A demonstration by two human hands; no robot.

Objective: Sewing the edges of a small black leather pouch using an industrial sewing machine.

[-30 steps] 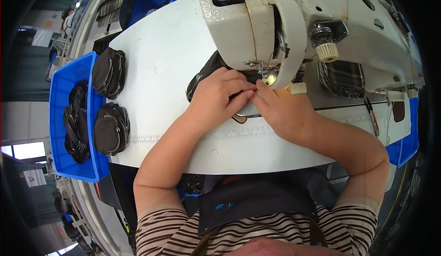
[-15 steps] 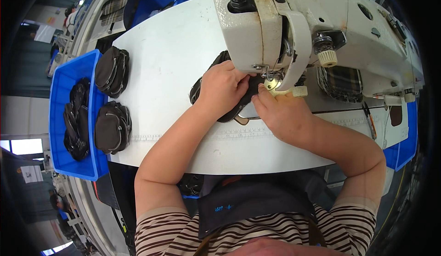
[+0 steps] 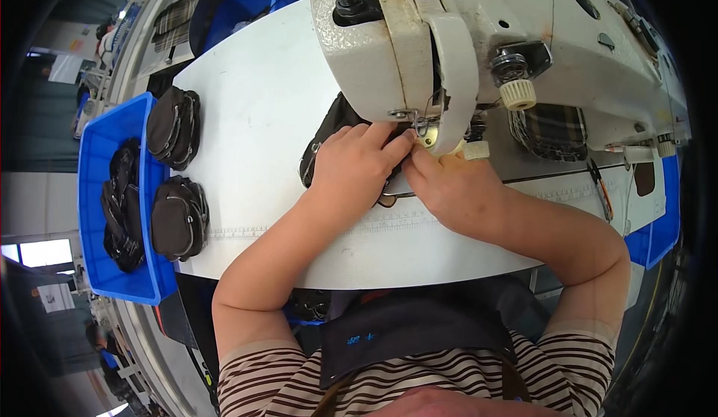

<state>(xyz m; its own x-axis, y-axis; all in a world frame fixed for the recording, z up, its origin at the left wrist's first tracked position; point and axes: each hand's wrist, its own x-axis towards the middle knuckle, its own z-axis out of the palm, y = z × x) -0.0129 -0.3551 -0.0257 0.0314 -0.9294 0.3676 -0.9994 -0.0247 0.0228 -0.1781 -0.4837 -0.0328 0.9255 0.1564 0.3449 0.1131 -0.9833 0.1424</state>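
1. The dark fabric piece (image 3: 329,129) lies on the desk (image 3: 258,118), its visible part at 10 o'clock from where the hands meet, running in under the sewing machine (image 3: 389,58) head at 12 o'clock.
2. The left hand (image 3: 350,164) lies over the piece, fingers bent; I cannot tell whether its grip pinches the cloth or only presses it. The right hand (image 3: 458,191) has its fingertips bunched beside the needle area, at 4 o'clock from it; what that grip holds, if anything, is hidden.
3. Judging by this placement, work on this piece is under way, not complete: it remains at the machine. How much is stitched, and how much is left, is covered by the hands.
4. Two dark pouches, the upper pouch (image 3: 173,127) and the lower pouch (image 3: 180,219), stand at 9 o'clock, beside a blue bin (image 3: 116,288) holding more dark pieces (image 3: 123,207). Which of these are finished, I cannot tell.
5. A plaid piece (image 3: 552,134) lies between 2 and 3 o'clock, apart from both hands.
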